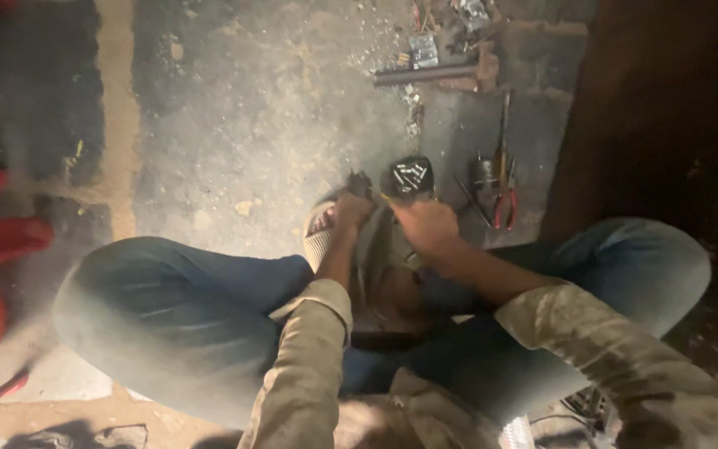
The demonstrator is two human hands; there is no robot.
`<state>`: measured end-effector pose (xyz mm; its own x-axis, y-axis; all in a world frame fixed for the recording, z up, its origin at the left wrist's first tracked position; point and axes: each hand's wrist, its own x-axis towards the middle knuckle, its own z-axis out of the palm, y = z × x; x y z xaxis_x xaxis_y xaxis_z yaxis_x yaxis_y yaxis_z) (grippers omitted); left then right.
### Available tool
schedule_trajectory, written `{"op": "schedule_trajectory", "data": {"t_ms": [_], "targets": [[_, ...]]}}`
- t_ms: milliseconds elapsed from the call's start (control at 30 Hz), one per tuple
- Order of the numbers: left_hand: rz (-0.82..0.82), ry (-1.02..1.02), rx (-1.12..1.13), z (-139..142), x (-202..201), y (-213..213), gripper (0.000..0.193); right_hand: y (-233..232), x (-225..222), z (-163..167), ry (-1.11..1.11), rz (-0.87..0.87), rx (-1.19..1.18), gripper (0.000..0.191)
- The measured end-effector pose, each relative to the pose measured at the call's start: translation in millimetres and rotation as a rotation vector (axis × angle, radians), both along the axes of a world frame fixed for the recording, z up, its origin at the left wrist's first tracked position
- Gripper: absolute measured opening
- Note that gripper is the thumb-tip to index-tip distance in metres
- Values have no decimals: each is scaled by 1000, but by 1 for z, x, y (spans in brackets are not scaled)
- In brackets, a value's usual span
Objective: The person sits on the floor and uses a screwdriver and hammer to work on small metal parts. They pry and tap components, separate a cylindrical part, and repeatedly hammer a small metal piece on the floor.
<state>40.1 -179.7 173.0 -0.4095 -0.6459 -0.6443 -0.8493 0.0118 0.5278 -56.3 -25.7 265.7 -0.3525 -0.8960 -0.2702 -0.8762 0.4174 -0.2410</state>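
while the left hand [351,208] grips a dark metal part [361,183] at frame centre, the right hand [427,226] has fingers closed on a thin tool [386,198], red-handled pliers [504,208] on the floor [243,125] nearby.

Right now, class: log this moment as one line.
left hand: grips small dark part | right hand: closed beside it | pliers: on floor

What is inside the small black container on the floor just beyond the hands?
The black container holds a few short pale metal pieces, likely screws or bolts. Its lower part is in shadow, so anything beneath them cannot be seen. The right hand is nearest it; red-handled pliers lie beside.
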Motion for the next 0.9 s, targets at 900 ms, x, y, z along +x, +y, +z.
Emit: {"op": "schedule_trajectory", "data": {"t_ms": [900], "targets": [[43, 118, -31, 9, 9, -1, 90, 5, -66, -23, -705, -299, -4, 30]]}}
